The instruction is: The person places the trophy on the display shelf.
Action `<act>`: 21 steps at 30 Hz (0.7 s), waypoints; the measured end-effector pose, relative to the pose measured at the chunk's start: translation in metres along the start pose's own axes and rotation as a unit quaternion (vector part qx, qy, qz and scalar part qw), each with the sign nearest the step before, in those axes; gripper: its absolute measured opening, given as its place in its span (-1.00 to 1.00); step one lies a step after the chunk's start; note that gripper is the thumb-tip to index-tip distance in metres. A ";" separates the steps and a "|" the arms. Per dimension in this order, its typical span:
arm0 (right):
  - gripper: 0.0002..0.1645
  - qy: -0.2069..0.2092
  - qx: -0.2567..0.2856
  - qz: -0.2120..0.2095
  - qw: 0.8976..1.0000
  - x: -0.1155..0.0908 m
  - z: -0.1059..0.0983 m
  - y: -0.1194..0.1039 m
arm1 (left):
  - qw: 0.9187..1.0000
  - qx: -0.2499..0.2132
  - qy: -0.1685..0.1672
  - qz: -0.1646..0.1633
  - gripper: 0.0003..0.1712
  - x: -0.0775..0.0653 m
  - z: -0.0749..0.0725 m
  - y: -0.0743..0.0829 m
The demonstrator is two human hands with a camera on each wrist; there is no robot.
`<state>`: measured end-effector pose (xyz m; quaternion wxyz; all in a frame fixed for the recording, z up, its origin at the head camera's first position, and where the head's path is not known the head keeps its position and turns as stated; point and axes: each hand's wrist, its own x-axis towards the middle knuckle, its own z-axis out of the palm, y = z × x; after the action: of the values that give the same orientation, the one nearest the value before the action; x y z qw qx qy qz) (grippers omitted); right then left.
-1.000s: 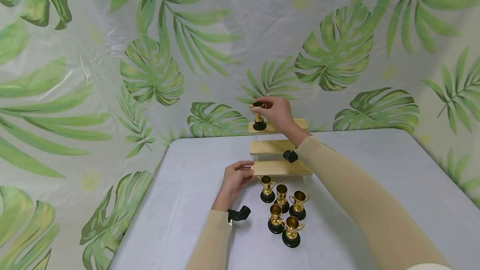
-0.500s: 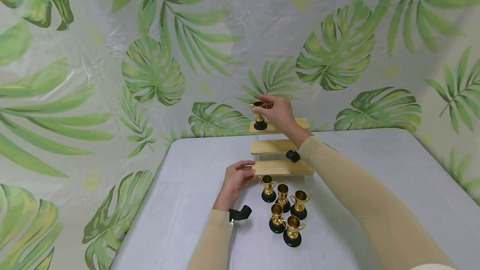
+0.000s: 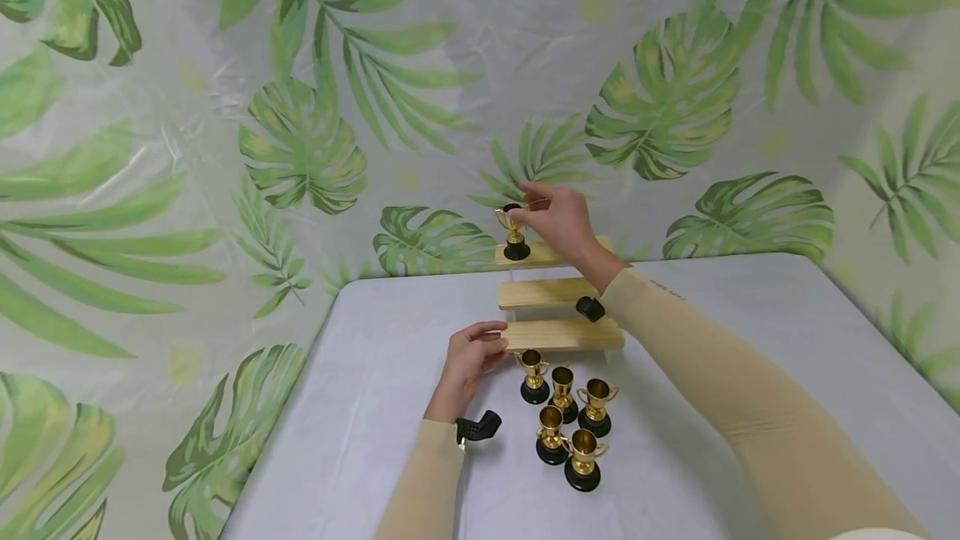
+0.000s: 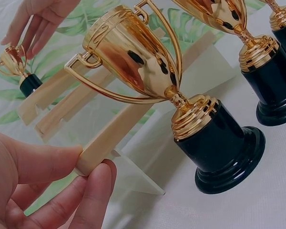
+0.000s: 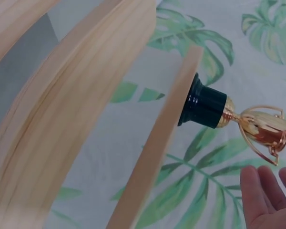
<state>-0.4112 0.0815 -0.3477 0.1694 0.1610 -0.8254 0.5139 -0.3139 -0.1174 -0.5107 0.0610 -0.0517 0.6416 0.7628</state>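
A small gold trophy cup with a black base (image 3: 516, 249) stands upright at the left end of the top board (image 3: 551, 253) of a three-tier wooden stand. My right hand (image 3: 564, 219) is beside it; the right wrist view shows its fingers (image 5: 255, 191) extended just off the cup's handle. With thumb and fingers, my left hand (image 3: 465, 362) pinches the left end of the lowest board (image 3: 566, 335). Right by that hand, a second trophy (image 4: 207, 129) stands upright on the table, large in the left wrist view.
Several more gold trophies, among them the front one (image 3: 583, 465), stand close together on the white tabletop (image 3: 390, 373) before the stand. The middle board (image 3: 540, 293) bears nothing in view. A leaf-printed curtain (image 3: 420, 107) hangs right behind.
My right hand's fingers have loosened from the trophy and spread, drawing slightly up and right. The trophy stays on the top board. My left hand keeps its grip on the lowest board.
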 end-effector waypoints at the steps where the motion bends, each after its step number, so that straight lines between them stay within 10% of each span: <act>1: -0.28 -0.001 -0.003 0.000 1.000 0.000 -0.001 -0.001 | 1.000 0.000 0.001 0.000 -0.63 0.000 0.000 0.001; 21: -0.35 -0.005 -0.051 -0.045 0.998 -0.019 -0.036 -0.016 | 1.000 0.010 0.006 -0.004 -0.65 0.000 0.003 0.001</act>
<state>-0.3837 0.1086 -0.3287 0.1957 0.1915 -0.8436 0.4620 -0.3145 -0.1150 -0.5089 0.0607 -0.0581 0.6492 0.7559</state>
